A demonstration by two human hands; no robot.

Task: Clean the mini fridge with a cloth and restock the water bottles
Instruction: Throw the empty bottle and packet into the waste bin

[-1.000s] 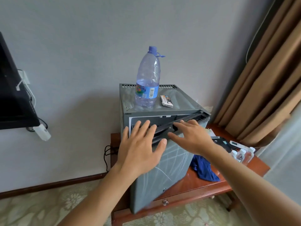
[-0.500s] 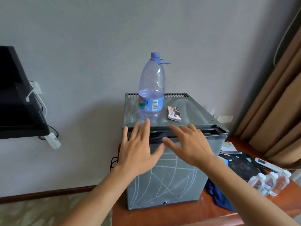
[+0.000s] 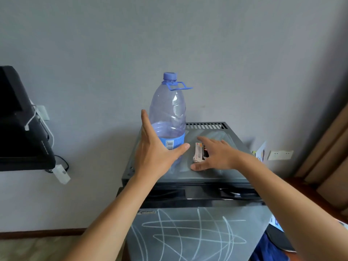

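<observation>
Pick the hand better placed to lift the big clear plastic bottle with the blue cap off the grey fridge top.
Left. The left hand is spread open right at the big clear plastic bottle with the blue cap. The right hand reaches over the small white box beside it.

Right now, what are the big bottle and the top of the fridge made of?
The big bottle looks like thin clear plastic, bluish and glossy: you see the wall through it and its sides are dented. The fridge top looks like grey painted metal with punched vent slots, though it could be hard plastic.
</observation>
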